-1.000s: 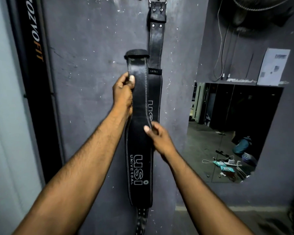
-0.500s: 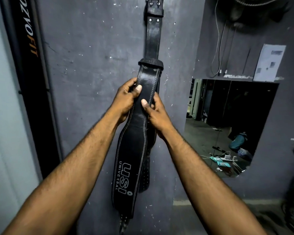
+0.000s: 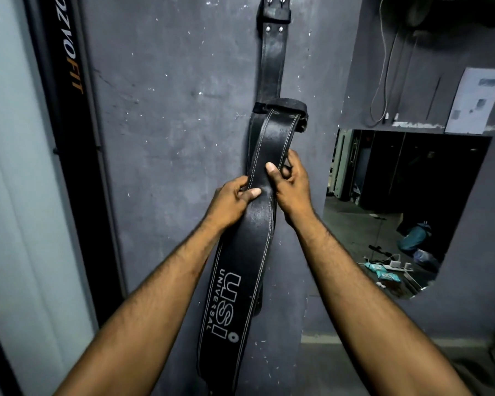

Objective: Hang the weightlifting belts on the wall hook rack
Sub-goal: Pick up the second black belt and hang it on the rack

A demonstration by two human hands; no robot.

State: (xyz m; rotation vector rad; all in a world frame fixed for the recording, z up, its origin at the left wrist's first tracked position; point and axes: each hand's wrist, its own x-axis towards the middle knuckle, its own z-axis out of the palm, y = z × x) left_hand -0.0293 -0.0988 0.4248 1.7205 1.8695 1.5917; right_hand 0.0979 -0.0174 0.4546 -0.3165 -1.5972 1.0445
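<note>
A rough grey wall (image 3: 169, 138), matt and flecked with small white chips, fills the middle of the view. To its left stands a pale smooth panel (image 3: 15, 195) edged by a glossy black strip with orange and white lettering (image 3: 69, 67). To the right, a rectangular mirror (image 3: 406, 207) with a slanting lower edge reflects a dim floor strewn with small items; a sheet of white paper (image 3: 476, 100) is propped just above it, and thin cables (image 3: 383, 81) loop down the wall nearby.

Against the wall hangs a black leather weightlifting belt (image 3: 237, 267), long and flat, with twin rows of white stitching along its edges and white "USI UNIVERSAL" lettering on the broad lower part. Its narrow strap (image 3: 273, 61), with two metal rivets, runs up out of the top of the view, so the hook holding it is not visible. The broad part is folded over at a worn, rounded bend and slants down to the left, its near end leaving the bottom edge.

The left hand (image 3: 230, 201) is closed on the belt's left edge, thumb pressed flat on the face. The right hand (image 3: 290, 184) pinches the right edge slightly higher, thumb on the front, fingers curled behind.
</note>
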